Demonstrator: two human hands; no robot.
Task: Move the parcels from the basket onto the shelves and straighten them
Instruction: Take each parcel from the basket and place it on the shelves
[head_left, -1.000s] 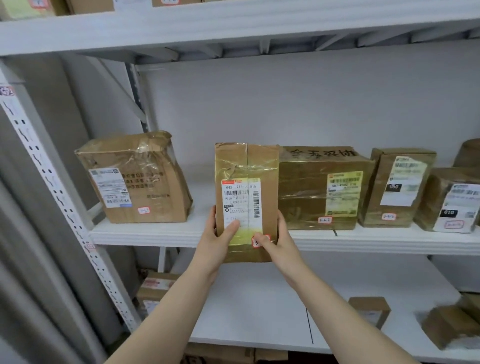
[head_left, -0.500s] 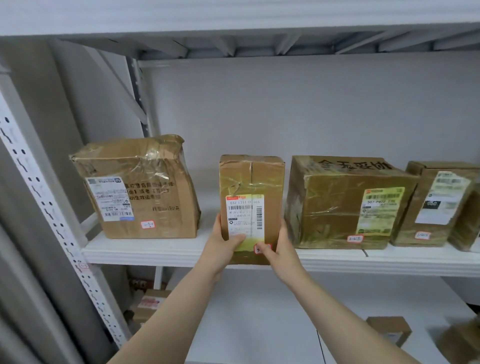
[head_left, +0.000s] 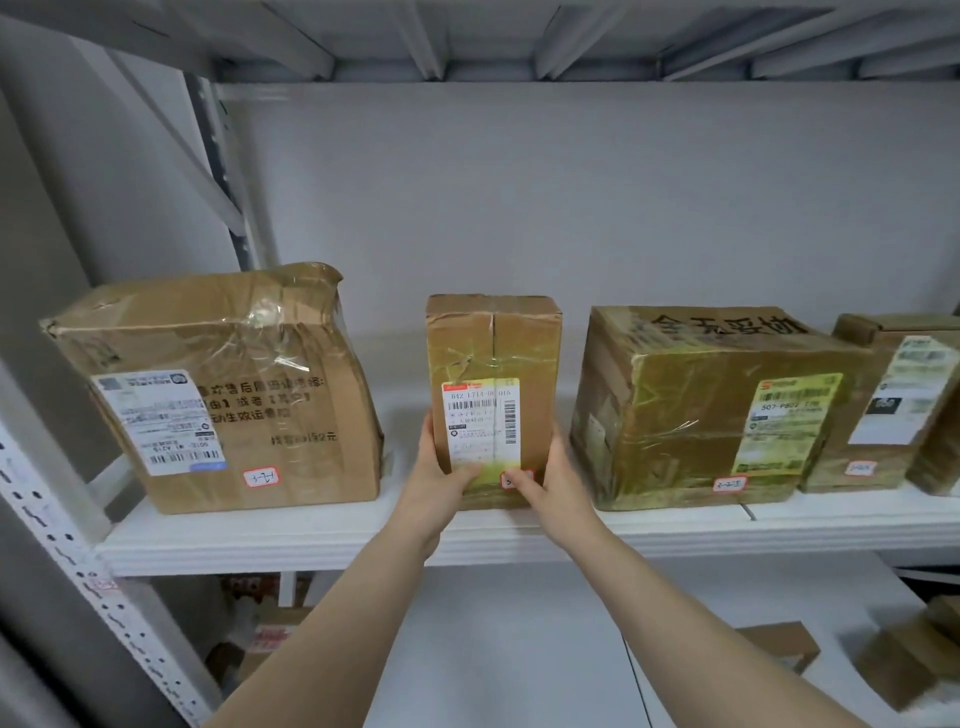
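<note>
Clasping the parcel (head_left: 493, 343) low between our left hand (head_left: 435, 483) and right hand (head_left: 562, 483), thumbs curled onto its front, we hold it upright, label facing us.

- Fingers of the left hand (head_left: 436, 473) and right hand (head_left: 558, 480) are hidden behind the narrow parcel (head_left: 493, 348).
- Its red-edged sticker (head_left: 523, 477) is half under a thumb.
- The rightmost parcel (head_left: 939, 462) is cut by the edge.

Narrow upright parcel (head_left: 493, 364) stood on white shelf (head_left: 332, 540) — gripped low by left hand (head_left: 439, 467) and right hand (head_left: 553, 475), thumbs on its front, between crumpled box (head_left: 218, 395) and taped box (head_left: 691, 410).
</note>
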